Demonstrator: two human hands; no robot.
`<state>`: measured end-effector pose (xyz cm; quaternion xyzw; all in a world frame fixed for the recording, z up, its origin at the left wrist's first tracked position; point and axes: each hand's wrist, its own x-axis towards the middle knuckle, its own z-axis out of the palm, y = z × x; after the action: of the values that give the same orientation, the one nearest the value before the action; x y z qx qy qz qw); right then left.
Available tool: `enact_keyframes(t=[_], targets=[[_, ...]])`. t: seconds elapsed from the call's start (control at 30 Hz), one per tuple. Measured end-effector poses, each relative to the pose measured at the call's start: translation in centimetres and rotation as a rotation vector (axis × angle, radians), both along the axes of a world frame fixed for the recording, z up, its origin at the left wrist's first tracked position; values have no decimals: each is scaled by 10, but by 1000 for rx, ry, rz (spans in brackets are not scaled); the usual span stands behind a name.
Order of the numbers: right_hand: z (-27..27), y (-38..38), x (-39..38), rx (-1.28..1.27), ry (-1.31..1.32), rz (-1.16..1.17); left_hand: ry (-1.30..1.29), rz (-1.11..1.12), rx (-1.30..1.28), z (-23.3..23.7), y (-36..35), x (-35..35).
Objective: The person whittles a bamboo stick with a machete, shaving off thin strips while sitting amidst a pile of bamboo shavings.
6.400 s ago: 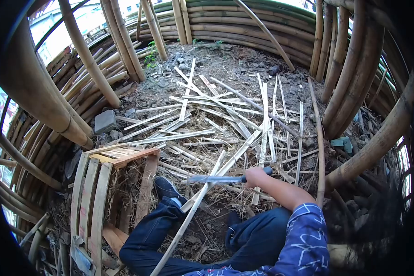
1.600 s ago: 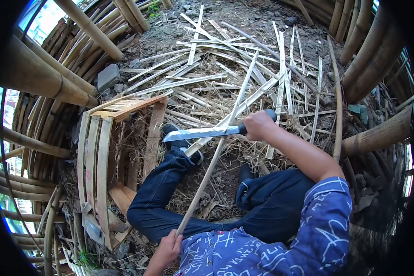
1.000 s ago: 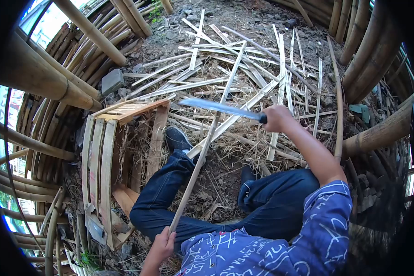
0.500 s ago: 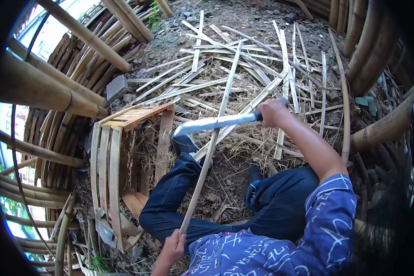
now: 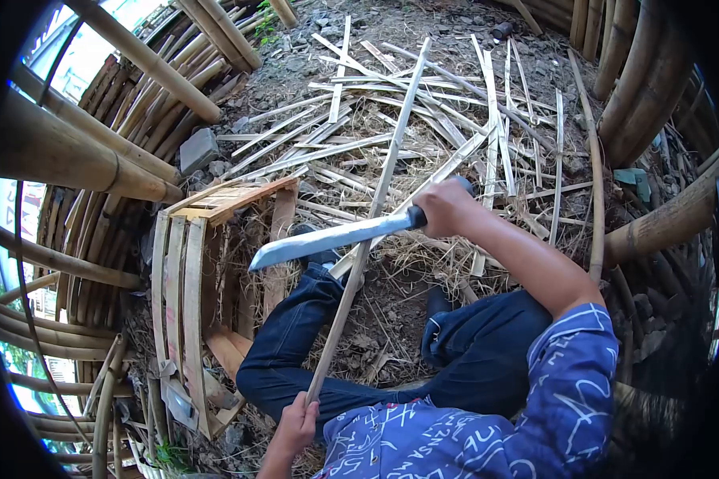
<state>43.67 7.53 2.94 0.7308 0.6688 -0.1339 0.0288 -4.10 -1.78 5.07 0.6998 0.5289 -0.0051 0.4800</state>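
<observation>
Now, your left hand (image 5: 295,423) is closed tight round the near end of the bamboo strip (image 5: 335,319), low by your lap. Your right hand (image 5: 443,209) is fisted on the dark handle of the machete (image 5: 335,237), whose blade crosses the strip near its middle, above your left leg; whether it touches, I cannot tell. The strip looks light, long and whippy, stiff along the grain, probably sharp at the edges, so the end is the place to hold it, well apart from the blade. The machete seems blade-heavy and wants a full grip on its handle. A wooden crate (image 5: 188,271) stands beside your leg, split strips (image 5: 455,104) litter the ground beyond, and thick bamboo poles (image 5: 72,152) ring it all.
</observation>
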Motion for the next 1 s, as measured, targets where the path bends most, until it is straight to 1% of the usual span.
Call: enact_keyframes(t=[0.07, 0.13, 0.2, 0.23, 0.4, 0.47, 0.5, 0.57, 0.6, 0.67, 0.7, 0.73, 0.8, 0.87, 0.93, 1.0], targets=[[14, 6, 5, -6, -64, -28, -11, 3, 23, 1, 2, -6], [10, 4, 21, -7, -42, -50, -8, 52, -10, 1, -1, -16], [-4, 2, 35, 124, -3, 42, -11, 41, -14, 5, 1, -16], [-1, 1, 33, 91, -42, -3, -19, 23, -22, 6, 1, -16], [8, -2, 35, 120, -51, 8, -20, 31, -22, 4, 3, -11], [9, 3, 31, 83, -70, -49, -29, 44, -2, 3, 2, -10], [10, 3, 29, 87, -72, -39, -34, 45, 6, 0, 2, -10], [8, 1, 22, 202, 3, 43, -36, 53, 18, 0, 2, -10], [7, 1, 15, 203, 7, 48, -31, 52, 27, 1, 1, -9], [11, 0, -1, 167, 46, 150, -23, 55, 33, 8, 0, -5], [15, -1, -7, 190, 70, 220, -7, 45, 47, 12, 1, -2], [19, 3, -6, 194, 76, 223, 10, 34, 63, 17, 2, -2], [25, 16, 6, -60, -167, -56, 20, 20, 70, 21, -3, -10], [18, 19, 62, -21, 34, -395, 16, 8, 78, 24, -8, -12], [8, 1, 88, 87, -116, -382, 57, -26, 11, 26, -11, -5], [-1, -15, 80, 70, -63, -441, 17, -23, 11, 18, -10, 0]])
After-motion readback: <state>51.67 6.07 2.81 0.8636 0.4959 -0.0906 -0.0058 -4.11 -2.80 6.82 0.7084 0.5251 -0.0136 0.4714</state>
